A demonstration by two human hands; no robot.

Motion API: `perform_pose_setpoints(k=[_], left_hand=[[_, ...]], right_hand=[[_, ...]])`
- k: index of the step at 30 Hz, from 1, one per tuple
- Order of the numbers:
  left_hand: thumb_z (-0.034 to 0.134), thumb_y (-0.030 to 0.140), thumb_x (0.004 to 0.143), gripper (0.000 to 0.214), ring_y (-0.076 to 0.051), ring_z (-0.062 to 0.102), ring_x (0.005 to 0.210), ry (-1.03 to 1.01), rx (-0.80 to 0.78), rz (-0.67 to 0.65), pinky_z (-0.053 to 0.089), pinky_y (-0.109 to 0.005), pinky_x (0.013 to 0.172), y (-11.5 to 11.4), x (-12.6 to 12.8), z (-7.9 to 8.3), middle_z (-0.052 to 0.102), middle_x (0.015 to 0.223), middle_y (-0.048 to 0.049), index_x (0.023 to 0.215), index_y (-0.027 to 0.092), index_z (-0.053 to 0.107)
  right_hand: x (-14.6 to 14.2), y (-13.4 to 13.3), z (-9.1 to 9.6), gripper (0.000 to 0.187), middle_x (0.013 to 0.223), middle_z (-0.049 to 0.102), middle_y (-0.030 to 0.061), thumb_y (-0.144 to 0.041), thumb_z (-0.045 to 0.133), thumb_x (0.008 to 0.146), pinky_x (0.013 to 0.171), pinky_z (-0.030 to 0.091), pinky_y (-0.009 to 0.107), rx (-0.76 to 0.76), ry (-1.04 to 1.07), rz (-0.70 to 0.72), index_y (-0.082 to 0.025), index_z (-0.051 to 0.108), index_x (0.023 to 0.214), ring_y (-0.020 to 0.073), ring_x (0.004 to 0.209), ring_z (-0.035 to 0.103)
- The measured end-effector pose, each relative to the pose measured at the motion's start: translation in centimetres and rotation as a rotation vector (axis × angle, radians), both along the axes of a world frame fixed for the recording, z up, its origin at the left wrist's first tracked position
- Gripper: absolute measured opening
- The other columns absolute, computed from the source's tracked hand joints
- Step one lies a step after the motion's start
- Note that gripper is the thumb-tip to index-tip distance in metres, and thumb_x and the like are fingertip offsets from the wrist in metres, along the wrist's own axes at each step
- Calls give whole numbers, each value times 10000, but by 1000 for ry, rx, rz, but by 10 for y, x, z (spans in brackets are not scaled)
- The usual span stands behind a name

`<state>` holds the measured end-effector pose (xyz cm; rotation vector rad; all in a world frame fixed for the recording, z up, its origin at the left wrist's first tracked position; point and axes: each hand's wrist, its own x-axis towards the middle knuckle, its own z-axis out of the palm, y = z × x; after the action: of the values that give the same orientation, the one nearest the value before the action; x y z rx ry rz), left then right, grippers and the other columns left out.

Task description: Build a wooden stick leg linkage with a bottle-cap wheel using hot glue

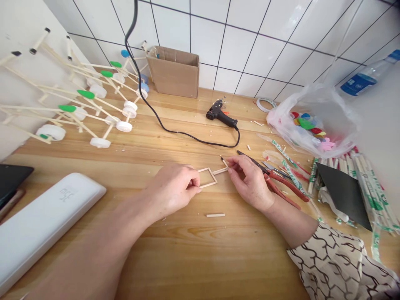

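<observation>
Low over the wooden table, a small frame of thin wooden sticks [213, 176] lies between my hands. My left hand [176, 183] pinches its left side, hiding that end. On the right, my right hand [248, 179] has fingers closed at the stick that juts from the frame; a short piece with a black tip [223, 161] stands by the fingertips. One loose stick [215, 215] lies on the table nearer to me. Red-handled pliers [286, 181] rest just beyond my right wrist.
Several stick-built models with white wheels [100, 143] stand at left behind a white case [51, 227]. A black glue gun [221, 114], its cable, and a cardboard box [175, 71] are at the back. A plastic bag [340, 121] and wrapped sticks [371, 187] occupy the right.
</observation>
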<state>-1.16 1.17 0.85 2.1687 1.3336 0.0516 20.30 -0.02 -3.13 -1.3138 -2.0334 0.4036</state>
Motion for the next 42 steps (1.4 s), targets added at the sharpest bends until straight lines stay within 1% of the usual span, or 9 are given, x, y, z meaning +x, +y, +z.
perform_pose_setpoints(k=[10, 15, 19, 23, 30, 32, 35, 38, 42], left_hand=[[560, 312, 751, 181, -151, 564, 601, -66, 2, 34, 360, -253, 549, 1, -3, -1, 666, 686, -10, 635, 200, 641], [504, 388, 793, 254, -139, 541, 576, -139, 86, 204, 367, -246, 550, 3, -9, 7, 655, 653, 3, 707, 190, 638], [473, 343, 809, 238, -148, 554, 608, -167, 140, 331, 398, -258, 593, 6, -12, 10, 671, 704, -10, 748, 177, 633], [473, 290, 800, 195, -166, 585, 650, -179, 82, 325, 422, -275, 618, 8, -13, 7, 686, 749, -26, 780, 177, 632], [527, 267, 754, 152, -198, 606, 685, -142, 15, 256, 425, -289, 602, 13, -13, -5, 682, 753, -48, 774, 182, 652], [525, 265, 755, 151, -197, 607, 685, -148, 12, 240, 420, -286, 594, 14, -14, -8, 685, 761, -49, 765, 186, 653], [518, 274, 762, 158, -190, 604, 674, -153, 12, 230, 409, -279, 581, 14, -15, -11, 685, 756, -42, 771, 191, 652], [513, 274, 766, 159, -184, 600, 658, -152, 7, 223, 401, -276, 577, 13, -15, -10, 682, 733, -35, 767, 195, 650], [508, 276, 773, 161, -192, 604, 666, -141, 2, 223, 393, -282, 578, 13, -14, -7, 687, 744, -39, 758, 198, 648]], right_hand=[[1, -1, -1, 191, 875, 611, 59, -138, 493, 851, 696, 504, 333, 14, 9, -12, -203, 561, 1017, 183, 741, 583], [1, 1, -2, 165, 872, 618, 58, -161, 492, 857, 710, 503, 343, 48, 28, -32, -207, 555, 1002, 190, 763, 590], [0, 2, 3, 147, 831, 611, 53, -153, 503, 840, 704, 504, 342, 69, 50, -66, -197, 560, 968, 185, 744, 589], [-4, -6, 25, 173, 869, 620, 63, -141, 505, 835, 716, 502, 349, 79, 57, -77, -196, 559, 990, 187, 777, 592], [-4, -25, 91, 192, 906, 621, 65, -168, 524, 838, 707, 504, 369, 113, 55, -99, -229, 569, 1015, 195, 770, 578], [2, -16, 100, 210, 902, 628, 63, -174, 538, 828, 722, 501, 381, 156, 0, -95, -237, 586, 1022, 205, 788, 583], [11, 15, 100, 215, 937, 652, 60, -173, 555, 800, 719, 506, 371, 193, -80, -89, -221, 601, 1005, 205, 805, 601], [14, 55, 87, 186, 955, 661, 77, -159, 563, 771, 725, 509, 377, 177, -163, -131, -186, 614, 948, 216, 825, 615], [9, 97, 64, 183, 945, 665, 113, -125, 571, 749, 741, 507, 406, 50, -323, -217, -170, 619, 920, 254, 858, 624]])
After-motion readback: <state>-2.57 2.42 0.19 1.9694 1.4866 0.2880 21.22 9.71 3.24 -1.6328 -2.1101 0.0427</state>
